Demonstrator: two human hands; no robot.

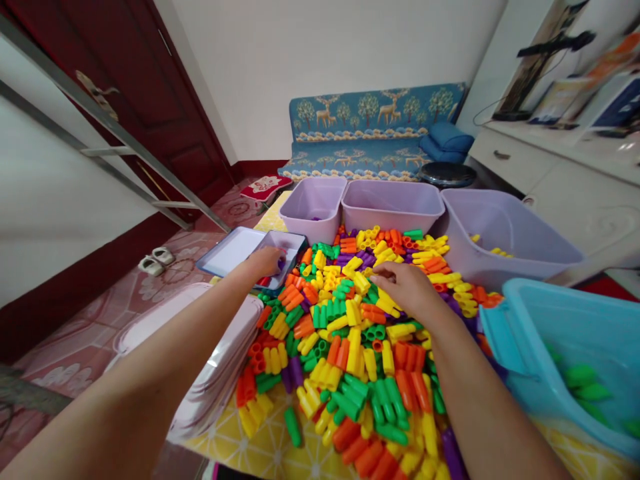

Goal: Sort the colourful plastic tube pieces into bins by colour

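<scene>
A large heap of short, hollow plastic caps (345, 310) in yellow, orange, green and purple covers the table in front of me. At the heap's far left lies an open flat case (295, 250) with a pale inside and a dark blue edge. My left hand (269, 262) is in it, with fingers closed around a purple cap (281, 263); some red shows below the hand. My right hand (400, 283) rests low over the heap's middle, fingers curled together against yellow caps. What its fingertips hold, if anything, is hidden.
Lilac bins (393, 207) line the table's back, a few caps inside some. A blue bin (520, 333) with green pieces stands at the right. Stacked pale lids or trays (220, 360) lie at the left edge. The tablecloth (270, 440) is yellow. Behind is a sofa (370, 133).
</scene>
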